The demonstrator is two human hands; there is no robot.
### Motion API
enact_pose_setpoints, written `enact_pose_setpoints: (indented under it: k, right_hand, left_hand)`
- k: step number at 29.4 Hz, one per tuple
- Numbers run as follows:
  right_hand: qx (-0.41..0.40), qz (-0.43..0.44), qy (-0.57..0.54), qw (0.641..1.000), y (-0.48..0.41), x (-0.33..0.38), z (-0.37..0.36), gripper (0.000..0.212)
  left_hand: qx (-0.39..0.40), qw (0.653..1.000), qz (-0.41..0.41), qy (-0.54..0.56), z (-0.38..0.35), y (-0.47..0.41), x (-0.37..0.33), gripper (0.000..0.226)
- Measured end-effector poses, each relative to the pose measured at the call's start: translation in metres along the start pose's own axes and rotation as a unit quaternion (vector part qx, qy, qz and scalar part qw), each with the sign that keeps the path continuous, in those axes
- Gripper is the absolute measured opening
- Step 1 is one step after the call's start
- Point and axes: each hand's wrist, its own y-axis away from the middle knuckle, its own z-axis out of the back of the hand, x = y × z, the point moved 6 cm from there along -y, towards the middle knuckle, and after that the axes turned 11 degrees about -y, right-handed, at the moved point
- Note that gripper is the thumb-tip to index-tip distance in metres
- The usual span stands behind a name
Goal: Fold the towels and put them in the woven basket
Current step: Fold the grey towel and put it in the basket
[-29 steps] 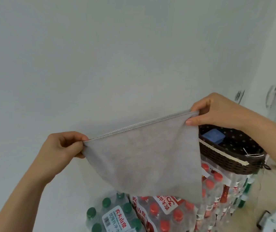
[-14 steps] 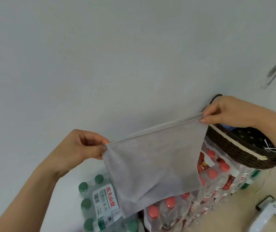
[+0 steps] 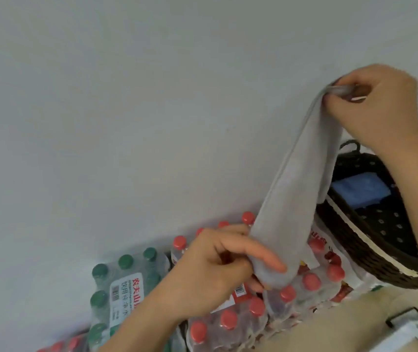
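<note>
**Grey towel stretched between two hands, beside the basket**

The grey towel (image 3: 302, 179) hangs in the air as a long, narrow, doubled strip, slanting from about two o'clock down toward the lower middle. It is held in front of the pale wall (image 3: 126, 97) and is not in the basket.

The right hand (image 3: 375, 110), up at two o'clock, has its grip clamped on the towel's top end, with the cloth bunched between thumb and curled fingers. The left hand (image 3: 218, 270), near six o'clock, has its grip closed on the bottom end. Its fingers are tucked round the fold and the forefinger lies across the cloth.

The dark woven basket (image 3: 380, 265) sits at four o'clock, just behind the strip, partly hidden by the right forearm. A folded blue towel (image 3: 363, 191) lies inside on its dotted lining.

The basket rests on shrink-wrapped packs of red-capped bottles (image 3: 228, 323). A pack of green-capped bottles (image 3: 124, 288) stands against the wall at seven o'clock. The beige floor (image 3: 330, 331) shows at five o'clock.
</note>
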Motion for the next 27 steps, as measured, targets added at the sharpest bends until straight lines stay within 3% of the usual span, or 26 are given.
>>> enact_pose_setpoints:
  k: [4, 8, 10, 14, 16, 19, 21, 23, 25, 27]
  right_hand:
    - [0.152, 0.115, 0.008, 0.982, 0.035, 0.030, -0.098, 0.007]
    - [0.366, 0.122, -0.015, 0.922, 0.129, 0.052, -0.229, 0.009]
    - [0.437, 0.109, -0.027, 0.892, 0.174, 0.062, -0.280, 0.011]
    - [0.482, 0.066, -0.034, 0.873, 0.233, 0.080, -0.335, 0.022]
    - [0.484, 0.044, -0.048, 0.873, 0.249, 0.085, -0.342, 0.039]
    - [0.418, -0.025, -0.071, 0.905, 0.256, 0.078, -0.309, 0.049]
    - [0.282, -0.089, -0.088, 0.951, 0.257, 0.058, -0.256, 0.042]
    - [0.123, -0.214, -0.086, 0.965, 0.277, 0.025, -0.186, 0.029]
    - [-0.020, -0.387, -0.113, 0.915, 0.320, -0.006, -0.123, 0.016]
    - [-0.105, -0.560, -0.182, 0.801, 0.376, -0.023, -0.094, 0.009]
  left_hand:
    - [-0.040, 0.997, 0.048, -0.038, 0.004, 0.037, 0.036, 0.042]
    - [-0.093, 0.974, 0.205, 0.016, 0.020, 0.095, 0.104, 0.016]
    - [-0.117, 0.950, 0.283, 0.062, 0.021, 0.128, 0.135, 0.014]
    - [-0.102, 0.924, 0.338, 0.145, 0.018, 0.176, 0.164, 0.028]
    - [-0.075, 0.919, 0.345, 0.176, 0.017, 0.188, 0.171, 0.030]
    - [-0.069, 0.920, 0.337, 0.188, 0.017, 0.197, 0.173, 0.026]
    - [-0.081, 0.924, 0.325, 0.185, 0.019, 0.202, 0.175, 0.027]
    - [-0.095, 0.926, 0.320, 0.176, 0.022, 0.205, 0.179, 0.033]
    - [-0.097, 0.928, 0.317, 0.173, 0.021, 0.207, 0.181, 0.032]
    - [-0.102, 0.925, 0.310, 0.196, 0.019, 0.208, 0.182, 0.028]
